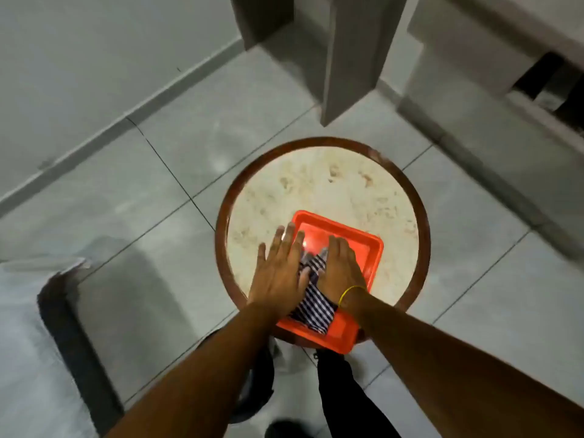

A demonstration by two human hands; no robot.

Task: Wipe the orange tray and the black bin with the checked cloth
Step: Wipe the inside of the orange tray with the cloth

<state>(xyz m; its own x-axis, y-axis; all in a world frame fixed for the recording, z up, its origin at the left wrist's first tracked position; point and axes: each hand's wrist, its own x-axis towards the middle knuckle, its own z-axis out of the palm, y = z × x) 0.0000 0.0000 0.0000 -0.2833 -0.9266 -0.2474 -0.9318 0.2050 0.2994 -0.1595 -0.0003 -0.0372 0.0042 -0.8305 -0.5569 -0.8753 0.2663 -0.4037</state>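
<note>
At six o'clock on round marble table point(331, 184) — pressing blue-and-white checked cloth point(313, 306) into orange plastic tray point(357, 248) with straight-fingered right hand point(339, 270); resting left hand point(278, 273), fingers spread, on tray's nine-o'clock rim.

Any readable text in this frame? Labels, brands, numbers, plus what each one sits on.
None: no words, numbers or logos show anywhere in the head view.
The orange tray, checked cloth, round table and yellow wristband are all unmarked.
</note>
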